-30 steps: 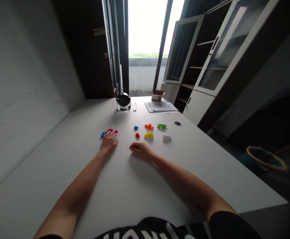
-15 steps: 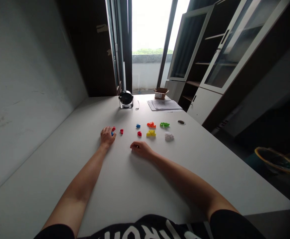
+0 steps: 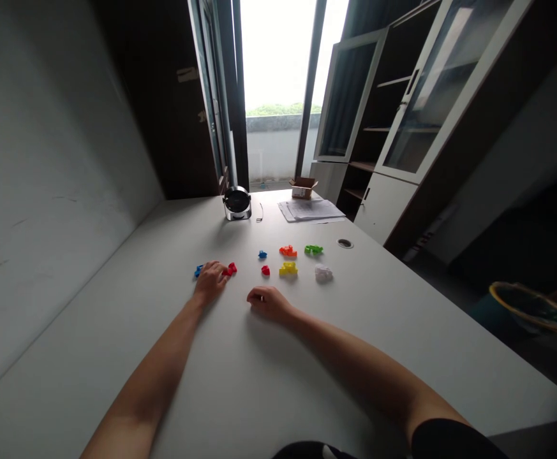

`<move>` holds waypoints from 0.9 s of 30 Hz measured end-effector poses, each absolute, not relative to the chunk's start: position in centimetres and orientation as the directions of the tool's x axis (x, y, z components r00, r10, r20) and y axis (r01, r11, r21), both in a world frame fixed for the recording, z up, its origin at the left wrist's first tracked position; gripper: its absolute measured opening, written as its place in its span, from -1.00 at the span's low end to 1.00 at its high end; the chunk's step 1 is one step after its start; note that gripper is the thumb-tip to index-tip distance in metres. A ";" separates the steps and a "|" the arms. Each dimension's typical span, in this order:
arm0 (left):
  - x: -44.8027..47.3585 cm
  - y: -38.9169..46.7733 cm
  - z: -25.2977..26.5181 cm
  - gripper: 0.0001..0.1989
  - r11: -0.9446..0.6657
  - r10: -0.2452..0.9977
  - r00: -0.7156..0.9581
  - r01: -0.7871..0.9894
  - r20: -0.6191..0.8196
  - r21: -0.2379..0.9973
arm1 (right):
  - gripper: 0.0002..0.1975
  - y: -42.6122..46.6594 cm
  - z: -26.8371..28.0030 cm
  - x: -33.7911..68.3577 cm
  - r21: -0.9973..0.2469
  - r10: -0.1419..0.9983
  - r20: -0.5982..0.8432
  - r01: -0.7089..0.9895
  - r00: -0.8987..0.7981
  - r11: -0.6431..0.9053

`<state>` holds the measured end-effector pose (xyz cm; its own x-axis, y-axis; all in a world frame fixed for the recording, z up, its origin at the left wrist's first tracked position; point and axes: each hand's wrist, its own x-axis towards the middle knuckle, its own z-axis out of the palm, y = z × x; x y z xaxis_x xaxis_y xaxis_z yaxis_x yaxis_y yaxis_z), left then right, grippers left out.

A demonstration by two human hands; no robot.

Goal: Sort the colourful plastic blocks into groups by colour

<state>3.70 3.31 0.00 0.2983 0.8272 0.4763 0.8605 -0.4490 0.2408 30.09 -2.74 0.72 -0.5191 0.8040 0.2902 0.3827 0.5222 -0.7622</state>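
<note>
My left hand [image 3: 211,280] rests low over the white table, with its thumb and fingers around small red plastic pieces [image 3: 231,269]; the fingers partly hide them. Just left of that hand lies a blue plastic piece [image 3: 198,271], partly covered by it. My right hand [image 3: 269,303] lies on the table with its fingers curled in, and nothing shows in the gap between them. Beyond it sit a small red piece [image 3: 265,271] and a small blue piece [image 3: 262,254]. To their right are clusters in yellow [image 3: 288,269], orange [image 3: 288,251], green [image 3: 313,250] and clear-white [image 3: 323,273].
A round black device on a metal stand [image 3: 237,203] stands at the back. Papers [image 3: 311,210] and an open cardboard box [image 3: 303,188] are at the far right. A cable hole [image 3: 345,243] is near the right edge. A wall borders the left side.
My left hand has moved to the right, onto the red pieces, and the blue piece now shows on its left side. My right hand stays put. The whole view has tilted slightly upward.
</note>
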 end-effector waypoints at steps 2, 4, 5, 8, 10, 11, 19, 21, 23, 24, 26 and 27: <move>4.1 3.2 0.1 -0.84 -0.465 0.828 0.309 0.844 0.467 0.266 | -0.83 -2.6 0.6 30.1 -0.771 0.808 0.284 0.377 -0.517 0.512; 4.6 2.9 0.2 -0.88 -0.475 0.834 0.316 0.828 0.453 0.297 | -0.83 -2.6 0.4 30.1 -0.783 0.813 0.280 0.368 -0.511 0.501; 4.8 2.7 0.2 -0.89 -0.483 0.834 0.320 0.817 0.450 0.314 | -0.83 -2.6 0.4 30.2 -0.791 0.820 0.280 0.364 -0.500 0.492; 5.8 2.0 0.3 -0.85 -0.492 0.840 0.303 0.775 0.450 0.397 | -0.83 -2.4 0.4 30.3 -0.816 0.865 0.295 0.363 -0.407 0.449; 6.8 1.5 0.4 -0.78 -0.502 0.846 0.289 0.712 0.447 0.490 | -0.81 -2.2 0.4 30.5 -0.834 0.902 0.311 0.368 -0.298 0.410; 7.4 1.3 0.4 -0.74 -0.505 0.851 0.278 0.669 0.445 0.546 | -0.79 -2.1 0.4 30.5 -0.845 0.918 0.314 0.368 -0.244 0.387; 11.0 -0.7 1.4 -0.65 -0.595 0.804 0.370 0.511 0.466 0.621 | -0.73 -1.4 -0.1 30.9 -0.889 0.949 0.271 0.337 -0.161 0.311; 11.1 -1.0 1.8 -0.66 -0.610 0.791 0.379 0.538 0.480 0.582 | -0.73 -1.3 -0.3 30.9 -0.909 0.952 0.261 0.291 -0.163 0.299; 11.1 -1.3 2.0 -0.67 -0.625 0.779 0.397 0.546 0.485 0.557 | -0.71 -1.1 -0.5 31.0 -0.936 0.957 0.238 0.225 -0.165 0.271; 11.1 -1.4 2.1 -0.68 -0.635 0.772 0.409 0.547 0.488 0.546 | -0.69 -1.0 -0.5 31.0 -0.948 0.959 0.225 0.187 -0.172 0.256; 11.3 -1.6 2.1 -0.68 -0.651 0.758 0.427 0.547 0.494 0.526 | -0.65 -0.8 -0.5 31.2 -0.967 0.956 0.210 0.102 -0.204 0.234; 11.3 -1.7 2.1 -0.68 -0.658 0.751 0.432 0.549 0.499 0.516 | -0.64 -0.7 -0.4 31.2 -0.972 0.953 0.209 0.057 -0.220 0.226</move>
